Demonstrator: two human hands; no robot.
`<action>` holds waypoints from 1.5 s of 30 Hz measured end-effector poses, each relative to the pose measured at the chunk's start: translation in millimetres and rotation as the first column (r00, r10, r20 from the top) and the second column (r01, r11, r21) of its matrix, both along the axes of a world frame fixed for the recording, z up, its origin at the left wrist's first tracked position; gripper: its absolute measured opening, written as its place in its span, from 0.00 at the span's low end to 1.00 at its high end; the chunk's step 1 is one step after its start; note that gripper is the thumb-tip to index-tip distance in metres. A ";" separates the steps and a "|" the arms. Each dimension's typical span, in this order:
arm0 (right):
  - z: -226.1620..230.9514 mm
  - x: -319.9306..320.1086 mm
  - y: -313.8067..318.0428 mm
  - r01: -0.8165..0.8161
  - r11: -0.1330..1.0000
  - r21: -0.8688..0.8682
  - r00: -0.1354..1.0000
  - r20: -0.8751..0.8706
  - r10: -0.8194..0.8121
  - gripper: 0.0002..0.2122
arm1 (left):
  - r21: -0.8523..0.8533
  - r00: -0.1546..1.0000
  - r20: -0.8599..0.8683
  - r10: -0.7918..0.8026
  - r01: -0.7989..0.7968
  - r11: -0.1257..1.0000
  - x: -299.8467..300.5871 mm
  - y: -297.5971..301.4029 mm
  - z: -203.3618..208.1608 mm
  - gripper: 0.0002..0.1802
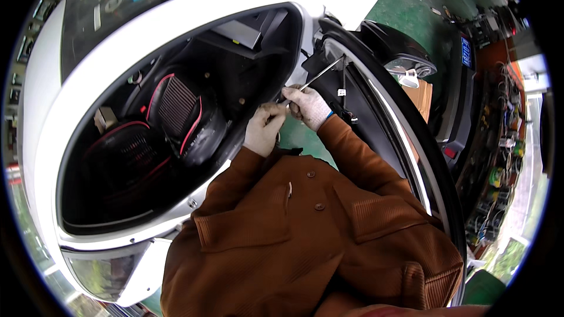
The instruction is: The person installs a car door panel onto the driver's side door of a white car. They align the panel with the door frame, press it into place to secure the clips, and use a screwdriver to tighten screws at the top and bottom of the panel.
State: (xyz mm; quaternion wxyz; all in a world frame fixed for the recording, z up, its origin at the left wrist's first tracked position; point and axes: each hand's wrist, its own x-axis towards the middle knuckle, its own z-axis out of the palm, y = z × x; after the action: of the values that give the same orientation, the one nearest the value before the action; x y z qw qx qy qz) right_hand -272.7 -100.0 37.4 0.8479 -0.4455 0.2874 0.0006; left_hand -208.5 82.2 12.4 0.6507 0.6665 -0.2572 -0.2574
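Green workshop floor (411,6) is showing beyond a white car (88,82) whose front door (405,117) is standing open. I am looking down at a thin metal rod (322,74), which is slanting up from my hands toward the door's hinge edge, its lower end sitting between the two gloves. My right hand (308,105), in a white knit glove, is curling closed around the rod's lower end. My left hand (264,129), gloved the same way, is bunching its fingers just beside the right, touching it; I cannot tell whether it is gripping the rod too or something smaller. Both hands are working in the gap between door and body pillar. Rust-brown jacket sleeves (358,158) are filling the lower view. Inside the cabin, a black seat with red piping (182,111) is lying to my left.
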 end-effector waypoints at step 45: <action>-15.0 18.1 -3.7 0.075 0.984 0.162 0.991 0.097 -0.092 0.14 | -0.125 0.667 -0.735 -0.122 0.043 0.991 34.4 -2.5 33.4 0.18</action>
State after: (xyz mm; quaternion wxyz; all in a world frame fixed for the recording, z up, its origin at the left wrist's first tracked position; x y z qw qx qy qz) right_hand -254.5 -103.7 22.4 0.8938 -0.3637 0.2601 -0.0354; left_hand -174.1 79.7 45.9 0.7184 0.4600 -0.0133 -0.5216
